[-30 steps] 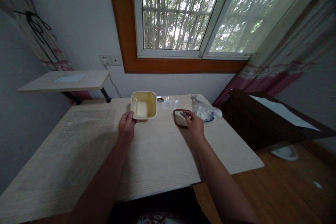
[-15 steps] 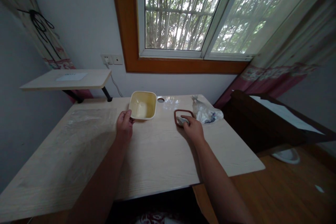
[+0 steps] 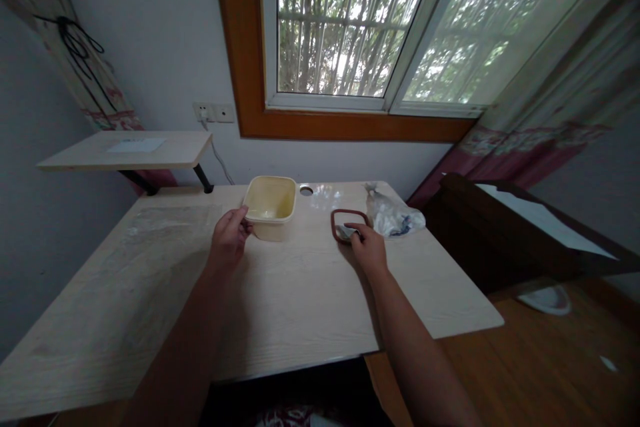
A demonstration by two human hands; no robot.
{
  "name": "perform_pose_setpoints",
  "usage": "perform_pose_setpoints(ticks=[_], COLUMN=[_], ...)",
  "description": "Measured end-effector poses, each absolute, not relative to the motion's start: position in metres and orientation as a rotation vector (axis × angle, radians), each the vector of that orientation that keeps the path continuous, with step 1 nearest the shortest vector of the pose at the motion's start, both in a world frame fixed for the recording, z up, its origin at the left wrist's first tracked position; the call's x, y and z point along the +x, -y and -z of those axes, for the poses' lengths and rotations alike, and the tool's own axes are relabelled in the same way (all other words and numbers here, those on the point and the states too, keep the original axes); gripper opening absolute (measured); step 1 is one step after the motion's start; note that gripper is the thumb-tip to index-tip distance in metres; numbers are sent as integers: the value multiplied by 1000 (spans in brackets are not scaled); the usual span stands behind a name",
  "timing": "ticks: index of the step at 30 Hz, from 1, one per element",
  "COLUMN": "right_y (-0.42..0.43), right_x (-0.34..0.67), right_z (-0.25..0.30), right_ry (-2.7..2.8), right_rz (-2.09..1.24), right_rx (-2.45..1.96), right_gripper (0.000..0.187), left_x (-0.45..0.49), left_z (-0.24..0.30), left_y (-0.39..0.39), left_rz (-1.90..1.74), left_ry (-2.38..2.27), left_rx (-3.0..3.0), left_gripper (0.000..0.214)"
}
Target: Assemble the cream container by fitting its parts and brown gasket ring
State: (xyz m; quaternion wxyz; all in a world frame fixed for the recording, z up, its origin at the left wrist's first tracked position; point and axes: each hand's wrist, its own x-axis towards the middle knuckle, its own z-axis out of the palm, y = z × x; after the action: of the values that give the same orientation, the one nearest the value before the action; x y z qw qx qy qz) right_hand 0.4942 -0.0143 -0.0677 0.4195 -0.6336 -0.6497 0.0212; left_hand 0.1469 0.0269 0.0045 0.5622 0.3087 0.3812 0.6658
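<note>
Cream plastic tub [image 3: 270,207] in the left hand [image 3: 229,239], right hand [image 3: 369,250] on a brown-rimmed frame [image 3: 349,211]

Nearest, both bare forearms reach across a pale wood-grain desk [image 3: 300,307]. The left hand is closed narrowly around the left wall of the square, round-cornered tub, which stands near the desk's far edge, with its pale inside and near outer wall showing. Whether its base touches the desk cannot be told. To its right, the right hand sits in a narrow pinch, its fingertips [image 3: 352,227] on a grey-white insert [image 3: 344,233] within the rounded rectangular frame; whether it has a firm hold cannot be told. Just beside the frame lies a clear plastic bag [image 3: 395,219] bunched around white and blue contents. A clear plastic sheet [image 3: 170,230] covers the desk's left side. Behind the tub is a round cable hole [image 3: 306,191].

Farther back, a raised wooden shelf [image 3: 165,147] holds a white card [image 3: 136,145] whose small marks are unreadable. A white plug sits in a wall socket [image 3: 214,113] below the orange-brown window frame [image 3: 350,130]. Dark wooden furniture [image 3: 480,233] stands right, above a wooden floor [image 3: 530,353].
</note>
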Motion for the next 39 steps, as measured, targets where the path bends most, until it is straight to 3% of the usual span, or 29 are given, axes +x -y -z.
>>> perform_pose_setpoints(ticks=[12, 18, 30, 39], right_y=[15, 16, 16, 17], right_x=[488, 488, 486, 482], right_z=[66, 65, 65, 65], right_ry=[1628, 1617, 1639, 1684], right_rz=[-100, -97, -100, -139], right_rx=[-1557, -1560, -1521, -1495], right_gripper=[36, 36, 37, 37], left_x=[145, 133, 4, -31], left_z=[-16, -15, 53, 71], left_y=[-20, -11, 1, -5], left_rz=[-1399, -1400, -1027, -557], left_ry=[-949, -1118, -1838, -1987], left_rx=[713, 817, 2106, 2228], left_gripper=[31, 43, 39, 56])
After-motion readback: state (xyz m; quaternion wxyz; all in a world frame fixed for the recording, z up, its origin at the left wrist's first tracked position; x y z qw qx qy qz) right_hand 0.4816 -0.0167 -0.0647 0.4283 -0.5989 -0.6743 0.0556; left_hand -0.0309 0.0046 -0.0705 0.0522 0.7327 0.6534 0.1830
